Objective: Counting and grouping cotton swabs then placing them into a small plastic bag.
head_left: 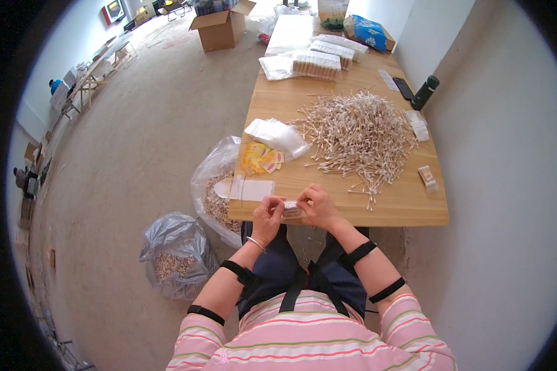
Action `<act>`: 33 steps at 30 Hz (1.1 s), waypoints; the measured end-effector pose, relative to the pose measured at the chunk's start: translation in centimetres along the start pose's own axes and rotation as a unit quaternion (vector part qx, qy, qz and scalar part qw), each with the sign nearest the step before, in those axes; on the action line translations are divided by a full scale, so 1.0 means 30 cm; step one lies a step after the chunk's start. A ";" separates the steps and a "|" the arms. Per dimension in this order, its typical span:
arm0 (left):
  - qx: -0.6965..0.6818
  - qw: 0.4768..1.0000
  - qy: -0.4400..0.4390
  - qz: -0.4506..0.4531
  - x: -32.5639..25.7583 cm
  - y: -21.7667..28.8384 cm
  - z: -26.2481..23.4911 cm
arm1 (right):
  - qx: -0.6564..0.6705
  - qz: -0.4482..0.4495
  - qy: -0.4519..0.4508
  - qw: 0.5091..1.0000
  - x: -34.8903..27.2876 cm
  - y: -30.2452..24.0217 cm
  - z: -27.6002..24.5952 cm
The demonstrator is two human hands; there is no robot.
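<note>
Hands (267, 216) on packet (291, 204) of swabs (291, 212)

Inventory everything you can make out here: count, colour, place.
Small clear plastic swab packet: one, whitish, table's near edge
Loose cotton swabs: uncountable, white-tipped, brown-stemmed, heaped mid-table
Rectangular wooden table: one, light brown, centre-right
Flat clear plastic bags: stack, whitish, left of heap
Small flat cards: several, yellow, beside bags
Flat phone: one, black, table's right
Cylindrical bottle: one, dark, beside phone
Bundled swab packs: several, white-brown, table's far end
Floral plastic bag: one, blue, table's far right
Open cardboard box: one, brown, floor beyond table
Translucent plastic sacks: two, clear and greyish, floor left
Left grip: one, bare, packet's left
Right grip: one, bare, packet's right
</note>
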State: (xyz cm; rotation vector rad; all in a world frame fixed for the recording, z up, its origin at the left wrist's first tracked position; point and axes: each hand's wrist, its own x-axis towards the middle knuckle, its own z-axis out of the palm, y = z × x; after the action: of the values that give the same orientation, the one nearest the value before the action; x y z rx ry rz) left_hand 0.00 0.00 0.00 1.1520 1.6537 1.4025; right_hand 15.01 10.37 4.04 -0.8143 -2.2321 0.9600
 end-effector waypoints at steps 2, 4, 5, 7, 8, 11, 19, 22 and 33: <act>-0.130 0.990 0.031 0.045 -0.007 0.027 0.020 | 0.026 0.008 -0.026 0.999 -0.012 0.018 -0.016; -0.086 0.996 0.008 0.033 0.004 0.024 -0.005 | 0.028 0.005 -0.031 0.999 0.005 0.009 -0.008; -0.044 0.999 -0.013 0.019 0.008 0.023 -0.015 | 0.028 0.004 -0.038 0.999 0.011 0.003 -0.004; -0.043 0.999 -0.007 0.018 0.010 0.024 -0.014 | 0.025 -0.012 -0.005 1.000 0.008 -0.004 0.009; -0.043 0.999 -0.001 0.016 0.010 0.025 -0.012 | 0.022 -0.027 0.027 0.999 0.005 -0.007 0.014; -0.048 0.998 0.013 0.026 0.011 0.026 -0.002 | 0.048 -0.013 -0.026 0.998 -0.004 0.020 0.021; -0.022 0.998 0.000 -0.061 0.025 0.047 0.004 | 0.163 0.139 -0.043 0.976 -0.010 0.039 0.048; -0.107 0.987 -0.029 -0.120 0.044 0.024 0.000 | 0.226 0.178 -0.051 0.956 -0.008 0.058 0.066; -0.120 0.992 -0.024 0.007 0.012 0.015 0.001 | 0.172 0.002 -0.004 0.985 -0.041 0.050 0.061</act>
State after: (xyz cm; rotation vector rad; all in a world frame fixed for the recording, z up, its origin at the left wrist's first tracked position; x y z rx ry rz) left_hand -0.03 0.36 0.44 1.0511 1.4010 1.5226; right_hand 14.99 9.53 1.50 -0.6577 -1.9916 1.3052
